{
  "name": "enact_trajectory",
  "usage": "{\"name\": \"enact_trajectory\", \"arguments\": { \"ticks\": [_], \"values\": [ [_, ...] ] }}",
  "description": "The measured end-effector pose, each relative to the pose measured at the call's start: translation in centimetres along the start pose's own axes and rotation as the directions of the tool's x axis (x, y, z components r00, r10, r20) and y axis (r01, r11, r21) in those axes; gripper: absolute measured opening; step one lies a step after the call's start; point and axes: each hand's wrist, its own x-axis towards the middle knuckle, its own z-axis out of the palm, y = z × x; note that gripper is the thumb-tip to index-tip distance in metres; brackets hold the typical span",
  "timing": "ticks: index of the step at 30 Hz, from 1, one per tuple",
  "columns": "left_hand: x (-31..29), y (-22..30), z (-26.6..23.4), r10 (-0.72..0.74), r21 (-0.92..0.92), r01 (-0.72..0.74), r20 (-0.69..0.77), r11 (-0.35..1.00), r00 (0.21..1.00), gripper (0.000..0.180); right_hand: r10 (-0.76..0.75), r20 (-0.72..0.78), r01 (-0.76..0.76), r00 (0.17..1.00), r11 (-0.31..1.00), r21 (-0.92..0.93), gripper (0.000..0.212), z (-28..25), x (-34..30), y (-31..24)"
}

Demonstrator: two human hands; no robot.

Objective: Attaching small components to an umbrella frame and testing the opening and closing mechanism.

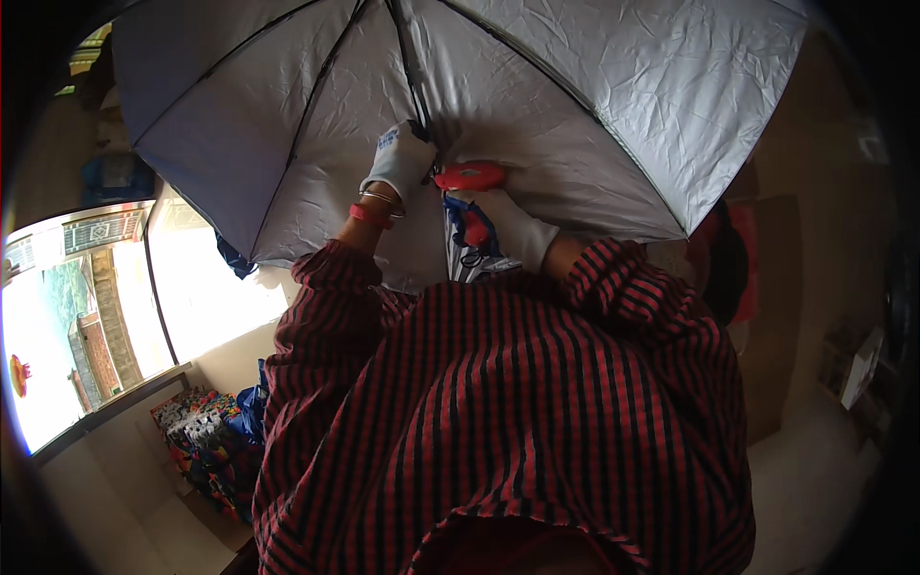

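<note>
A silver-lined umbrella is spread open in front of me, its underside and dark ribs facing me. My left hand, in a white glove, is closed around the dark metal frame near the middle of the canopy. Just to its right my right hand, also gloved, is closed on a red, rounded tool with a grey patch. Its exact kind cannot be made out. Red and blue material shows at the right hand's fingers, with a small dark ring below it.
A bright window stands at the left. Beneath it lies a pile of colourful patterned fabric with blue cloth beside it. Black and red objects are partly hidden at the canopy's right edge. A pale object sits at far right.
</note>
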Motion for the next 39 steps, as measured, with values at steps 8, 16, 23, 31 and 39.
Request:
{"name": "enact_trajectory", "arguments": {
  "ticks": [8, 16, 23, 31, 39],
  "values": [
    [1.0, -0.1, -11.1, 0.095, 0.691, 0.177, -0.336, 0.701, 0.937, 0.034, -0.410, 0.072, 0.416, 0.909, 0.883, -0.217, 0.028, 5.6, -2.9, -6.5],
    [2.2, -3.9, -12.1, 0.141, 0.627, 0.254, -0.510, 0.737, 0.848, 0.034, -0.671, -0.066, 0.652, 0.738, 0.735, -0.184, 0.027, 3.7, 3.0, -9.6],
    [1.5, 1.3, -3.5, 0.306, 0.134, -0.276, -0.384, 0.952, 0.871, 0.036, -0.648, -0.081, 0.601, 0.757, 0.739, -0.304, 0.019, 5.1, 4.4, -10.5],
    [1.9, 3.0, -3.4, 0.213, 0.056, -0.209, -0.405, 0.976, 0.889, 0.027, -0.626, -0.045, 0.588, 0.779, 0.753, -0.295, 0.018, 6.9, 2.2, -11.0],
    [2.4, 2.2, -3.5, 0.145, -0.012, -0.164, -0.417, 0.986, 0.898, 0.025, -0.668, -0.009, 0.627, 0.744, 0.703, -0.336, 0.020, 7.1, 1.9, -10.8]
  ]
}}
